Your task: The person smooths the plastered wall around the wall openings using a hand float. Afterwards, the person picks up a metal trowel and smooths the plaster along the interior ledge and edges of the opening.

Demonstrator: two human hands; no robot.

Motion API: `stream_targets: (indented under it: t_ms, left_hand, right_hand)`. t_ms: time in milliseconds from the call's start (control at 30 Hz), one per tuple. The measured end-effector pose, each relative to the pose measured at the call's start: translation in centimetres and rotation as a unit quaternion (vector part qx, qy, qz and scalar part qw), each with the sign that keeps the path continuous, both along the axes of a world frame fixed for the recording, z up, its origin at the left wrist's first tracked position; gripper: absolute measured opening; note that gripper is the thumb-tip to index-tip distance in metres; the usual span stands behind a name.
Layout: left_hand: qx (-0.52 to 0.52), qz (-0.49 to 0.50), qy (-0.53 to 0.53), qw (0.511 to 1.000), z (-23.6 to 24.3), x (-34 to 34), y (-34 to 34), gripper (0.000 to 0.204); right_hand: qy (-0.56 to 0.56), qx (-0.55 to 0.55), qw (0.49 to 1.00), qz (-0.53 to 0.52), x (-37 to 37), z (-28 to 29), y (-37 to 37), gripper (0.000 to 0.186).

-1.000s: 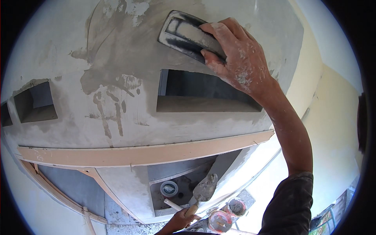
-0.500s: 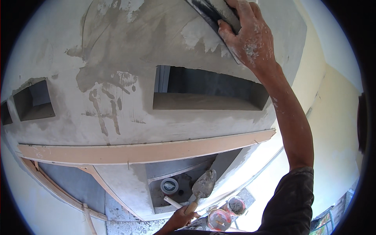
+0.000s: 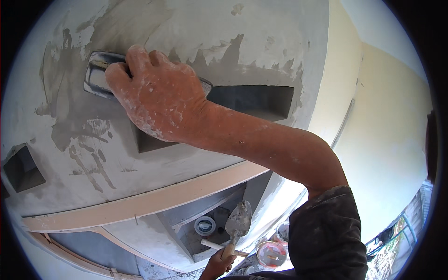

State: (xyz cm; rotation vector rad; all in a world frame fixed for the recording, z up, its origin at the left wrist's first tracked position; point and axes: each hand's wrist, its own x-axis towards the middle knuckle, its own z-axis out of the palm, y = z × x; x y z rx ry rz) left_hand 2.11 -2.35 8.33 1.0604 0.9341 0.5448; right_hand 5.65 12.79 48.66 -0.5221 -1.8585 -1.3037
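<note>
Two risks applied: uneven pressure could have made the float [image 3: 97,80] gouge the dark plaster [image 3: 130,28], and a tipped trowel [image 3: 239,221] could have shed mortar. Your right hand [image 3: 156,95], its forearm [image 3: 261,144] slanting before the wall opening [image 3: 242,98], gripped the float by its upper left; your left hand [image 3: 217,265], low, clasped the trowel's wooden handle [image 3: 228,252].

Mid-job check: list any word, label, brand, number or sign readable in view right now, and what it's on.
None can be read.
Plastering float under the right hand: no lettering visible.
Trowel in the left hand: no lettering visible.
Reddish-rimmed bucket: any print is too small and blurred to read.
</note>
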Motion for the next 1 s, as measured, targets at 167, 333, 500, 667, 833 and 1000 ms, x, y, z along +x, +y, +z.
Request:
stream_targets:
  t_ms: [167,333,500,667,833,1000]
  left_hand:
    - [-0.009,-0.02,-0.009,1.0,-1.2,0.7,1.2,0.037]
    - [0.01,-0.034,0.021,0.999,-0.9,1.5,1.9,0.039]
    - [0.007,-0.022,0.012,1.0,-0.2,2.3,1.3,0.042]
    - [-0.009,-0.006,0.005,1.0,-0.5,3.0,1.2,0.044]
    - [-0.016,-0.032,0.013,0.999,-2.3,3.6,1.9,0.044]
    - [-0.006,-0.027,0.016,1.0,-1.2,4.2,1.9,0.043]
  right_hand:
    - [0.1,0.01,0.994,-0.052,8.0,1.2,0.1,0.035]
    - [0.156,0.009,0.983,-0.097,15.2,1.9,1.4,0.043]
    - [0.209,0.069,0.965,-0.14,21.9,4.7,1.7,0.045]
    - [0.2,0.024,0.977,-0.073,21.7,5.3,-0.8,0.045]
    - [-0.043,-0.017,0.999,-0.028,16.6,1.9,0.2,0.037]
    - [0.03,0.034,0.997,-0.07,20.3,4.9,2.5,0.039]
